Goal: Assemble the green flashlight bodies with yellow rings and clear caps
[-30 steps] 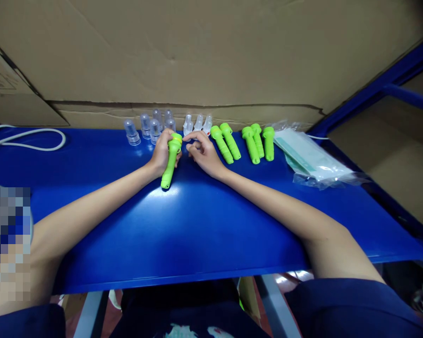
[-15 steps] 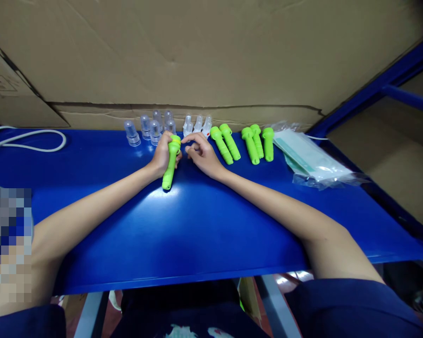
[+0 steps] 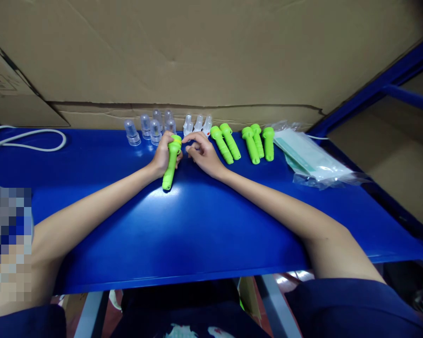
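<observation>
My left hand (image 3: 161,157) is closed around a lime-green flashlight (image 3: 171,166), whose head with a yellow ring points away from me and whose tail points toward me. Beside it, my right hand (image 3: 205,154) holds nothing; its index finger reaches out to the flashlight's head, at or very near the yellow ring, and its other fingers are loosely bent. Behind my left hand stand several clear plastic caps (image 3: 131,133). A few smaller clear pieces (image 3: 198,124) stand behind my right hand, one with a red dot.
More green flashlights (image 3: 251,145) lie to the right of my right hand. Farther right is a clear plastic bag (image 3: 317,157) with white and pale green contents. A white cable (image 3: 52,149) loops at the left. Cardboard (image 3: 197,51) rises behind the blue table (image 3: 197,234).
</observation>
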`<state>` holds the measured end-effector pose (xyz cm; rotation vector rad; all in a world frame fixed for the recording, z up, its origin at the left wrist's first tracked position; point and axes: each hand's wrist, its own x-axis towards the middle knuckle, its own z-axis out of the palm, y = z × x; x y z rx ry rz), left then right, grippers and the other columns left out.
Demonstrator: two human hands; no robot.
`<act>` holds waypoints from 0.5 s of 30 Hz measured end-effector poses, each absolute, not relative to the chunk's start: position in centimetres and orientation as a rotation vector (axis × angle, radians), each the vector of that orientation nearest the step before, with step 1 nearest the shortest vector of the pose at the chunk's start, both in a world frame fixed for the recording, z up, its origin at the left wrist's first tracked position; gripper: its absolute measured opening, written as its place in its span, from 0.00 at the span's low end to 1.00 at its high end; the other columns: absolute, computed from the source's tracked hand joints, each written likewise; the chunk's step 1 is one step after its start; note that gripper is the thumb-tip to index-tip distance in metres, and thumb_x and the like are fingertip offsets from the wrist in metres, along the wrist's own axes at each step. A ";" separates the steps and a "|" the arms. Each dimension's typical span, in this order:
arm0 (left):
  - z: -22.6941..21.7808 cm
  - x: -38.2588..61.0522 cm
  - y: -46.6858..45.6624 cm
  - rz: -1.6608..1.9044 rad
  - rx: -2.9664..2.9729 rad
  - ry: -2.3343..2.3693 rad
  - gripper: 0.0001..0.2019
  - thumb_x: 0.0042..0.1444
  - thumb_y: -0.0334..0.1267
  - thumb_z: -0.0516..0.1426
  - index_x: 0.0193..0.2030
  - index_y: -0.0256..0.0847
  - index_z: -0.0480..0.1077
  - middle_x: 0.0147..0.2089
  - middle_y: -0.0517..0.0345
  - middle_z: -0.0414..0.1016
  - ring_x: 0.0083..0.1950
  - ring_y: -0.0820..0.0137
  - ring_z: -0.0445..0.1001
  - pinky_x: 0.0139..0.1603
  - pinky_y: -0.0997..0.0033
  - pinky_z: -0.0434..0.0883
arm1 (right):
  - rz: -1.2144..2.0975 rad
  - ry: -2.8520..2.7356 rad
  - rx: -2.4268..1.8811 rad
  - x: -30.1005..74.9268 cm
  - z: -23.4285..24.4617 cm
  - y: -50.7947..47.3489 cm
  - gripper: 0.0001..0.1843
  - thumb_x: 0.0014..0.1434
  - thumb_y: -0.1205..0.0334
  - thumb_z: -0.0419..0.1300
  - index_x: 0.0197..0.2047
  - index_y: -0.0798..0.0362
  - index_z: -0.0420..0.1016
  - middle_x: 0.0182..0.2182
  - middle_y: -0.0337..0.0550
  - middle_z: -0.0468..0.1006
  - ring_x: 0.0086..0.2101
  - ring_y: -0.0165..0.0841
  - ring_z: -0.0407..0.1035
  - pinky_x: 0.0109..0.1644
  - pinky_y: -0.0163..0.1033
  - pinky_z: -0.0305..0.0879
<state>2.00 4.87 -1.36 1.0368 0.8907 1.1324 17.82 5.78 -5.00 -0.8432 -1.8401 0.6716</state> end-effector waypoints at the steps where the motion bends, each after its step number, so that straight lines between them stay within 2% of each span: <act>1: -1.3 2.0 4.8 1.134 1.051 0.890 0.12 0.68 0.47 0.47 0.34 0.46 0.54 0.15 0.70 0.59 0.13 0.75 0.59 0.13 0.80 0.53 | 0.664 -1.842 -0.837 17.8 -5.0 5.8 0.06 0.67 0.64 0.57 0.47 0.48 0.70 0.50 0.44 0.71 0.30 0.25 0.67 0.32 0.35 0.65; 4: -1.2 2.0 4.7 1.131 1.081 0.887 0.10 0.67 0.44 0.48 0.35 0.46 0.54 0.15 0.71 0.58 0.13 0.74 0.59 0.13 0.80 0.54 | 0.643 -1.845 -0.810 17.8 -5.1 5.7 0.07 0.68 0.65 0.56 0.48 0.48 0.70 0.50 0.44 0.71 0.29 0.25 0.67 0.33 0.36 0.65; 15: -1.2 1.9 4.7 1.096 1.085 0.881 0.13 0.68 0.49 0.49 0.35 0.47 0.54 0.14 0.71 0.59 0.12 0.75 0.58 0.13 0.79 0.53 | 0.618 -1.850 -0.794 17.8 -5.0 5.7 0.07 0.68 0.65 0.56 0.48 0.47 0.71 0.49 0.44 0.72 0.28 0.26 0.67 0.33 0.37 0.65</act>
